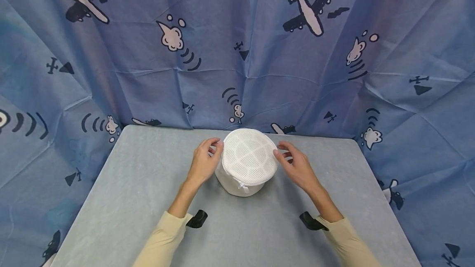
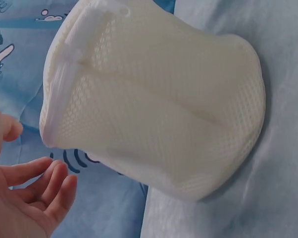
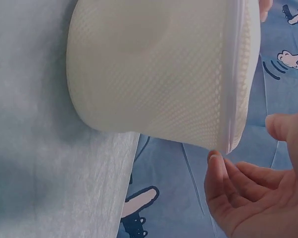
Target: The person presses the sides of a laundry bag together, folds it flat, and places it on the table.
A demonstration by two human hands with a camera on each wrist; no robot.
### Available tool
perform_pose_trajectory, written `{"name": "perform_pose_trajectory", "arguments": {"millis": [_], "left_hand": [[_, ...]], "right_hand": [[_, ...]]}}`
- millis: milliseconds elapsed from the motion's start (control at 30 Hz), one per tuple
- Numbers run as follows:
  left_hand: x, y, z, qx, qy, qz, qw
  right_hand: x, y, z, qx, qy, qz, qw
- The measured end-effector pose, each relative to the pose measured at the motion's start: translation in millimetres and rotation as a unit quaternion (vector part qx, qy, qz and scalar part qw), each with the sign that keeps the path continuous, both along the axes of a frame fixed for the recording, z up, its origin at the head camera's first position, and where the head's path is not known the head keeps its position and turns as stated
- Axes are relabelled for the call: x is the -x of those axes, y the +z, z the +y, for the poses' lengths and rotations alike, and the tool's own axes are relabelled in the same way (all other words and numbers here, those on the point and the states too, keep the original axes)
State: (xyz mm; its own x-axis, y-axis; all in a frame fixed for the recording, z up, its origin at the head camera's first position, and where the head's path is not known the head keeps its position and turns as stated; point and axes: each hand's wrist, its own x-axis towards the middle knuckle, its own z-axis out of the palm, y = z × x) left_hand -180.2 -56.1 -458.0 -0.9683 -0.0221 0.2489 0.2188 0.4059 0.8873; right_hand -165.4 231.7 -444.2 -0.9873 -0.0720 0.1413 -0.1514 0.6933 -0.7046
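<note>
Grey table point(image 1: 130, 184) against blue airplane-print curtain point(image 1: 237, 52).

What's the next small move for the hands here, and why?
Probably close both hands in onto the top rim of the white mesh bag. The left hand and right hand flank it on the table, fingers loosely curved. In the wrist views the fingertips sit at the rim's edge without gripping it, so a firm hold seems to come first.

Left hand point(image 1: 203, 160) and right hand point(image 1: 295, 165) apart, fingers loosely curved, facing inward.
</note>
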Motion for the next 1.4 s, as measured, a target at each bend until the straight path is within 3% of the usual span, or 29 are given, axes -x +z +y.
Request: {"name": "perform_pose_trajectory", "arguments": {"millis": [233,500,767,900,1067,1400], "left_hand": [[-1.0,-1.6,4.9,-0.018,-0.02,-0.037,0.9989],[-3.1,1.1,5.8,-0.049,-0.024,-0.073,0.9958],[-5.5,7.6,9.1,-0.073,-0.022,-0.087,0.9933],[-7.5,9.4,11.0,-0.108,-0.026,-0.109,0.9878],[-9.9,6.7,12.2,-0.148,-0.032,-0.125,0.9806],[-11.8,1.4,12.5,-0.175,-0.044,-0.136,0.974]], "right_hand": [[0.7,2.2,-4,0.043,-0.014,-0.057,0.9973],[4.3,0.3,-2,0.072,-0.014,-0.092,0.9931],[6.1,10.0,2,0.071,-0.005,-0.091,0.9932],[6.7,15.5,5,0.082,-0.004,-0.097,0.9919],[5.8,17.6,8,0.092,0.004,-0.107,0.99],[2.9,13.4,11,0.136,0.006,-0.141,0.9806]]}}
